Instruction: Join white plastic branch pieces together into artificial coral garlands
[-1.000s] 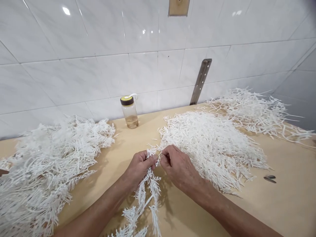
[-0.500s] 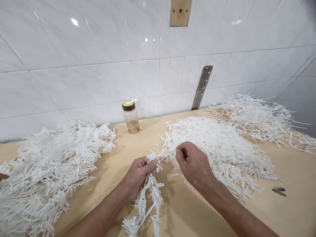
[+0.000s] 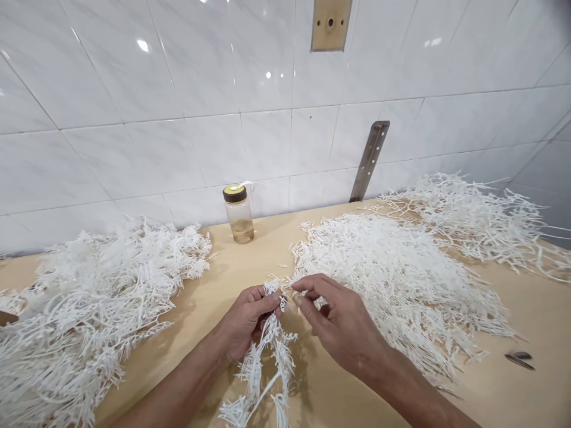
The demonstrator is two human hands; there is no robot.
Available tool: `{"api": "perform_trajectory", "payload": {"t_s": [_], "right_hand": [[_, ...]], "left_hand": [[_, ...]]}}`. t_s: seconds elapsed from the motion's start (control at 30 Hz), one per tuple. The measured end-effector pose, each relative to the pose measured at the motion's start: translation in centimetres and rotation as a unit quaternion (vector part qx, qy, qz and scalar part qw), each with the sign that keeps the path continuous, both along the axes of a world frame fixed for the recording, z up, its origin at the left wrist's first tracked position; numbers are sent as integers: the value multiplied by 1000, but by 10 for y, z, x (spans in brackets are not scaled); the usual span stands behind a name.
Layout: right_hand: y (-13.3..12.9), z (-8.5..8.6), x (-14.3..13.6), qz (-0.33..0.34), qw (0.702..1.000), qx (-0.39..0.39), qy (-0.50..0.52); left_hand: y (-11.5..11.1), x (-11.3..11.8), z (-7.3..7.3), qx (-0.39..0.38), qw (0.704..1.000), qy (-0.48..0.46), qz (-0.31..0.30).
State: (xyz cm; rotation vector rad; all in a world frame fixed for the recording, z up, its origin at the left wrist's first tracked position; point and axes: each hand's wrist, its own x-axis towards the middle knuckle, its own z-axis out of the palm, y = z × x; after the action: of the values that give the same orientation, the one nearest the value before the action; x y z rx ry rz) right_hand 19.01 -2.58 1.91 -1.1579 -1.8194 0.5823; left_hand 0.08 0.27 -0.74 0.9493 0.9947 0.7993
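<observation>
The left hand [image 3: 250,312] grips a frilly white branch [image 3: 253,371], which hangs over the table [image 3: 357,404] toward its near edge. The right hand [image 3: 341,318] has thumb and forefinger just beside the branch's upper end; whether they pinch anything, I cannot tell. A bottle [image 3: 241,229] stands near the table's far edge.

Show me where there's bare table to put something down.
Bare table shows between the bottle and left hand, and right of the dark thing. It's crowded at the left pile, middle pile and back-right pile.
</observation>
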Motion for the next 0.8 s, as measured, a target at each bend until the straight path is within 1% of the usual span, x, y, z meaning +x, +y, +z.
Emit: {"api": "perform_trajectory", "payload": {"t_s": [0.07,0.13,0.27,0.33,0.5,0.63,0.73,0.8], "right_hand": [[0,-4,-6,18,1000,-8,8],[2,-8,-8,17,999,-27,30],[8,-13,-8,25,985,-147,84],[9,-12,-8,30,983,-160,83],[11,-7,-10,60,997,-49,23],[12,-11,-11,67,997,27,-16],[12,-19,-14,47,996,55,-45],[13,-25,-17,15,996,64,-68]], "left_hand": [[0,0,1,1,1000,7,-4],[-1,0,1,0,1000,14,-9],[-1,-2,1,-14,1000,-5,-14],[-1,-2,1,-22,1000,-11,-16],[-2,-2,6,-22,999,-20,-11],[-3,-1,11,-3,1000,13,-3],[-3,0,10,-2,1000,17,1],[-2,0,9,-3,1000,15,3]]}}
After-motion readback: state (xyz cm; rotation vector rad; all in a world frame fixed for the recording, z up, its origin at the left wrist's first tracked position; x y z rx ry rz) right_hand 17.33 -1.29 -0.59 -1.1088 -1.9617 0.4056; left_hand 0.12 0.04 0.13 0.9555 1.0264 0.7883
